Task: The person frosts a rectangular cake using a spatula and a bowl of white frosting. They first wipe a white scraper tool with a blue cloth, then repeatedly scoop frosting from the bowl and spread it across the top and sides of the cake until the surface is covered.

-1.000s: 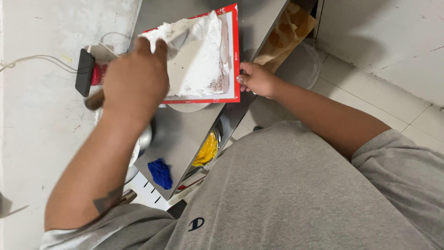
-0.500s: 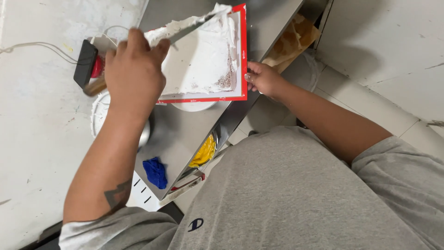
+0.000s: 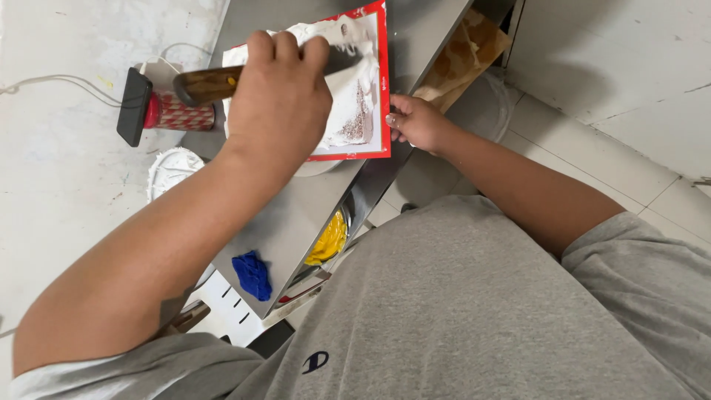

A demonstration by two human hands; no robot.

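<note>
Left hand (image 3: pixel 278 92) fisted around knife (image 3: pixel 222 80), wooden handle pointing left, blade lying across the white-coated mat (image 3: pixel 370 152), long axis left-right. Right hand (image 3: pixel 415 122) pinches mat's red right edge, forearm stretched out. On the steel table (image 3: pixel 296 222): blue lump (image 3: pixel 252 274) nearest, red patterned can (image 3: pixel 178 115) farther left.

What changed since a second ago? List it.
The left hand has swung the wooden-handled spatula round: its handle now points left and shows, and its blade lies further up the white cream. The right hand still grips the red-edged board. Blue lump and yellow stuff stayed put.
</note>
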